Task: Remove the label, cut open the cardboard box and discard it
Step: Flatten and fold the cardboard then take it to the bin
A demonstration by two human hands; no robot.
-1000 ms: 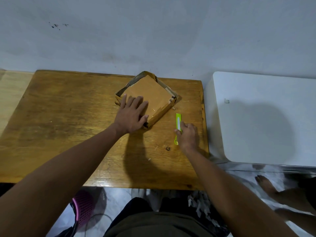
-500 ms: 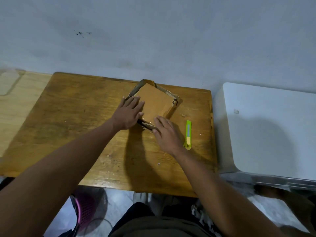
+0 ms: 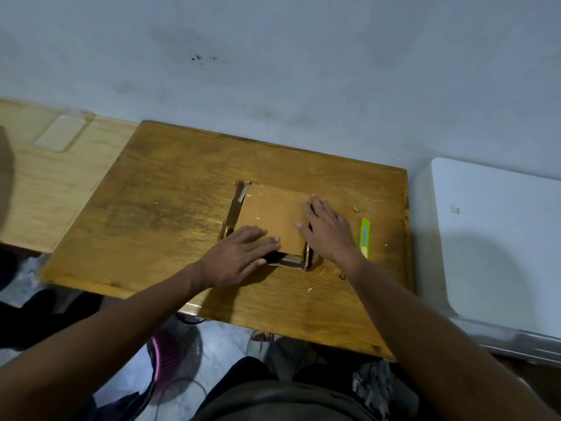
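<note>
both hands flat on box

Box on table, knife right of it

Home room: worn wooden table, stained wall.

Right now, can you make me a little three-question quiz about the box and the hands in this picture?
1. True or false: the right hand is holding the green utility knife.
2. What do both hands rest on? A) cardboard box B) white appliance C) wall
3. Fill in: the knife lies on the wooden ____.

Key:
1. False; the knife lies beside that hand.
2. A; the left hand is at the box's near edge, the right at its right edge.
3. table
</note>
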